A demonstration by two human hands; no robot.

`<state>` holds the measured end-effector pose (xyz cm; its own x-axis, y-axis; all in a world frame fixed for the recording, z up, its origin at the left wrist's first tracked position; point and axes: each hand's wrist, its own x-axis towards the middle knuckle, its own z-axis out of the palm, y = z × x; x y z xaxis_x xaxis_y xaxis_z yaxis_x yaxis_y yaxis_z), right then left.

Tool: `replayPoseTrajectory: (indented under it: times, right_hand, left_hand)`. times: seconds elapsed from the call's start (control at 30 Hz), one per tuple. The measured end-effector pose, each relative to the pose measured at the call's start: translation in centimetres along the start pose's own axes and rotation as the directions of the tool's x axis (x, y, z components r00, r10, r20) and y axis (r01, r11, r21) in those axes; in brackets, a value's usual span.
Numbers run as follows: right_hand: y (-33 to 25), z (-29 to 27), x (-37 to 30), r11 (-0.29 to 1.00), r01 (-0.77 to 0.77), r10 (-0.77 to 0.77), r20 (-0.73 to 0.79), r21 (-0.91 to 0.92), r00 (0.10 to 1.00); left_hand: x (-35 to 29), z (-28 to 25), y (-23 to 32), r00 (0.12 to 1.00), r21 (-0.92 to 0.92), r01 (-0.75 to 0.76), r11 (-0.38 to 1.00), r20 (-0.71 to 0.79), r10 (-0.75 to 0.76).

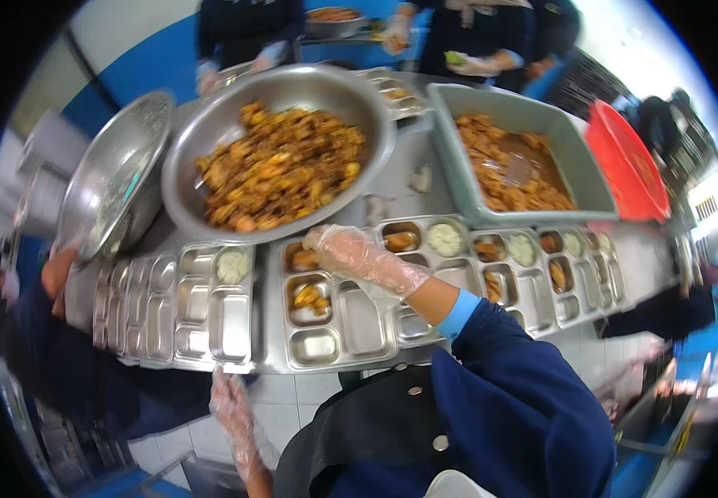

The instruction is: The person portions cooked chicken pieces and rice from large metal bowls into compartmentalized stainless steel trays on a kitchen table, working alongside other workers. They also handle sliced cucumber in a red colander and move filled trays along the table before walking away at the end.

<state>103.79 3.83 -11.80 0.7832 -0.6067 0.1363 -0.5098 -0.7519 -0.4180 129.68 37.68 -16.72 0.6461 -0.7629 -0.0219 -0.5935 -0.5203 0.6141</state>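
Note:
My right hand [360,258], in a clear plastic glove, reaches over a steel compartment tray [365,319]. Its fingers are bent together above the upper compartments; what they hold, if anything, is hidden. A piece of brown food [302,258] lies in that tray's upper left compartment, and yellow-brown pieces [310,299] lie in the one below. Lower left, my gloved left hand [234,411] has its fingers closed at the near edge of another compartment tray [230,324], which has white rice [232,266] in one compartment.
Beyond the trays stand a large steel basin [180,178] of yellow-brown food, a grey-green tub [450,166] of brown pieces in sauce, and a red basin [624,158]. A tilted steel bowl [85,191] is at left. More trays line the right; gloved co-workers stand opposite.

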Motion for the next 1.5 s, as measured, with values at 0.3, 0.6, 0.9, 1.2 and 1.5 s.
replayPoseTrajectory:
  times: [0.3, 0.6, 0.9, 1.2, 1.5]
  right_hand:
    - [20.8, -24.3, -14.4, 0.734, -0.676, 0.679, -0.065, 0.061, 0.731]
    - [37.8, -20.1, -14.8, 0.806, -0.453, 0.464, -0.067, -0.382, 0.883]
    - [32.3, -22.7, -11.0, 0.713, -0.144, 0.487, 0.336, -0.686, 0.806]
    - [29.0, -22.3, -17.0, 0.951, -0.154, 0.252, 0.384, -0.268, 0.888]
    - [34.5, -16.4, -15.9, 0.837, -0.545, 0.53, 0.334, -0.058, 0.779]
  left_hand:
    - [-1.5, -0.8, -0.6, 0.983, -0.098, -0.032, 0.995, -0.183, 0.013]
    - [-2.8, 1.7, 7.8, 0.998, 0.103, -0.04, 0.994, -0.051, 0.046]
    - [-5.4, 2.8, 9.4, 0.995, 0.035, 0.003, 0.999, -0.095, 0.0]
    - [-5.7, 1.9, 12.6, 0.995, 0.055, 0.083, 0.995, -0.063, -0.079]
    - [-3.2, 1.6, 9.6, 0.981, 0.16, -0.041, 0.986, -0.181, 0.07]
